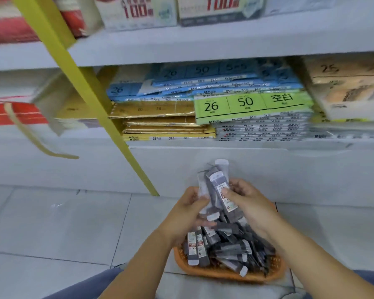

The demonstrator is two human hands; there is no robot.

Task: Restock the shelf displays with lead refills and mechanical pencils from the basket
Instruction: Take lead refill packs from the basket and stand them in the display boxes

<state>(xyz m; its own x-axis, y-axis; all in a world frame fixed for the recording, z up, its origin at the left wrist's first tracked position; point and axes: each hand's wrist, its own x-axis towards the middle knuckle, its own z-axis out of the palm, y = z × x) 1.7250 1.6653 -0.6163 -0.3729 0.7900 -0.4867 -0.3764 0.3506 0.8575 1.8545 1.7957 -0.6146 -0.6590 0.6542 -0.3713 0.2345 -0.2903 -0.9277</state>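
You crouch at the foot of a stationery shelf, both hands raised over an orange basket (225, 274) that sits on the pale tiled floor (52, 223) between your knees and the shelf base. Your left hand (188, 209) curls its fingers round the left side of a bundle of lead refill packets (218, 186), while your right hand (249, 203) clamps the same bundle from the right, its thumb pressed flat on the label of the front packet. The bundle stands nearly upright, its white hang tabs pointing away from you, just above the basket's far edge.

Below your wrists the basket holds a loose heap of packets (229, 244) — dark grey sleeves with white tabs, lying crosswise over one another, two of them propped at the left with their red-and-white labels facing up.

On the lower shelf beyond, flat packs of loose-leaf paper lie in piles: a green pack (253, 106) printed 26 and 50 at the right, blue packs (203, 83) behind and above it, gold packs (160, 119) to its left, grey packs (261, 130) beneath. A yellow upright (91, 89) slants across the left of the scene, down to the floor — the upper shelf board (203, 48) crosses behind it. Everything at the far left is blurred.
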